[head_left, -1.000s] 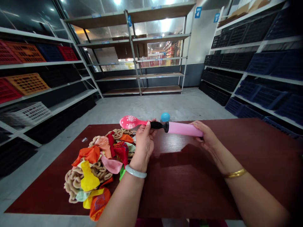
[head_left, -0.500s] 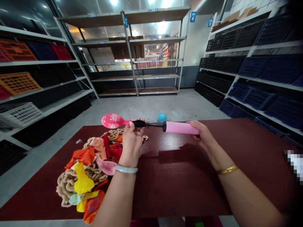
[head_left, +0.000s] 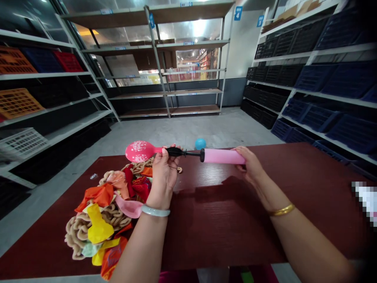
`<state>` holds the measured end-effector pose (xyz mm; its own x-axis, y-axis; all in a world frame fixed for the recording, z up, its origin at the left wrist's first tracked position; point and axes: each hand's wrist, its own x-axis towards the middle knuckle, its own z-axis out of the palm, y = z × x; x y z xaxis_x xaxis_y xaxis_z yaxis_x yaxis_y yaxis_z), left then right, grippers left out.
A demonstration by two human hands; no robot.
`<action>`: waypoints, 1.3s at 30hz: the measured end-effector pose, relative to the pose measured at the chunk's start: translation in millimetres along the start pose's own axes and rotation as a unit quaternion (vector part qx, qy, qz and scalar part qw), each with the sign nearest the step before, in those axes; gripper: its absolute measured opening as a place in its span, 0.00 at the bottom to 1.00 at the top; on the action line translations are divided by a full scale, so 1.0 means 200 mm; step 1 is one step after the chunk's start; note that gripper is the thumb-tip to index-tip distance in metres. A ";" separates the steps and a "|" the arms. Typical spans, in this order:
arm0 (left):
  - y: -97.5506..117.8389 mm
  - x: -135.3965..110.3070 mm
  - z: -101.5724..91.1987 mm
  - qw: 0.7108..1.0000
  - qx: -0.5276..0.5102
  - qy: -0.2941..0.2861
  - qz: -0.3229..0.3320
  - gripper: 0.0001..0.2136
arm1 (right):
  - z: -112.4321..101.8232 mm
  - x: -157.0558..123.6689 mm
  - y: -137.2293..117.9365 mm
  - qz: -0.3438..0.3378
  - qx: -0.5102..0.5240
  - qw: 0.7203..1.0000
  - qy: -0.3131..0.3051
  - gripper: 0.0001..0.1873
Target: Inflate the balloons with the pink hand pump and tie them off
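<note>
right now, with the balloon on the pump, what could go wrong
The swollen pink balloon might slip off the pump if the left hand loosens at its neck. Pumped too far, it could burst. The left forearm passes close to loose balloons and might brush some off the table.

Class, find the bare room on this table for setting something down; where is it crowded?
Bare table shows between the arms, on the near side of the pump, and right of the right hand. A smaller patch lies left of the loose balloons. It is crowded left of the left hand, where those and rope lie heaped.
</note>
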<state>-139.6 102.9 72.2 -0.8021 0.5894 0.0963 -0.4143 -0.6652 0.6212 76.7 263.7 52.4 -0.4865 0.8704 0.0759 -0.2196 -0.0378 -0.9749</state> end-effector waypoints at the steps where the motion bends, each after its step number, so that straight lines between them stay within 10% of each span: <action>1: -0.01 -0.01 0.01 1.000 0.001 -0.010 -0.008 0.07 | 0.04 -0.02 0.01 0.013 0.001 1.000 -0.018 0.15; 7: 0.01 0.00 -0.01 0.999 0.023 -0.030 -0.010 0.08 | 0.15 -0.07 0.11 0.115 -0.017 0.987 -0.107 0.28; 12: 0.08 0.05 -0.05 0.999 0.032 -0.003 0.007 0.06 | 0.05 0.00 0.11 0.067 -0.028 0.992 -0.108 0.27; 21: 0.10 0.09 -0.06 0.998 0.016 0.032 0.049 0.04 | -0.17 0.11 0.07 -0.011 -0.021 1.000 0.015 0.14; 30: -0.08 0.00 0.02 0.999 0.026 0.023 0.015 0.04 | 0.11 -0.04 0.08 0.043 0.016 0.996 -0.070 0.17; 39: 0.01 0.05 -0.01 0.996 0.030 0.063 0.056 0.02 | 0.15 -0.08 0.13 0.042 -0.006 0.981 -0.188 0.27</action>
<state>-148.9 105.7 72.5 -0.8908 0.4488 0.0718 -0.2956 -0.6922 0.6584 53.6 233.1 31.5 -0.7802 0.6222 0.0642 -0.1565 -0.0948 -0.9831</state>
